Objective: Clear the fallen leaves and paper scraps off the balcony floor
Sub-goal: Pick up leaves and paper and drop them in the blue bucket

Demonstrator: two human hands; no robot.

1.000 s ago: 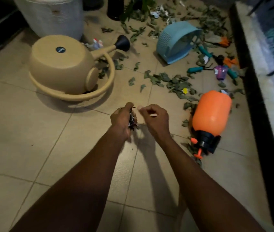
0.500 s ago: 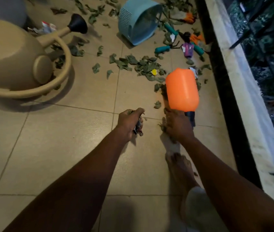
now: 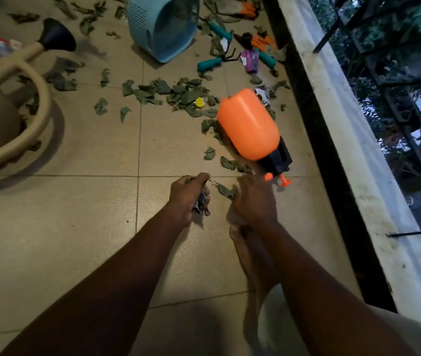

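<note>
Two hands low: your left hand (image 3: pixel 187 195) is fisted round a wad of leaves (image 3: pixel 202 201) w/ the right hand (image 3: pixel 253 199) pinching a leaf (image 3: pixel 226 190) off the floor (image 3: pixel 75 240), so you're mid-gather, & next probably calls for reaching the pile (image 3: pixel 178 95) by the sprayer (image 3: pixel 249 124).

The floor (image 3: pixel 75 240) is beige tile with thin grout lines, and it carries a scatter of green leaves (image 3: pixel 168 95), thickest in a band across the middle, with a small yellow scrap (image 3: pixel 199 102) among them and a white paper scrap (image 3: pixel 262 93) near the black kerb. An orange sprayer bottle (image 3: pixel 249 124) lies on its side beside that band, a blue mesh basket (image 3: pixel 164 24) lies tipped over farther back, and a beige watering can (image 3: pixel 9 109) rests at the left. Teal-handled garden tools (image 3: pixel 209 65) and a purple packet (image 3: pixel 251 60) lie among more leaves by the basket.
</note>
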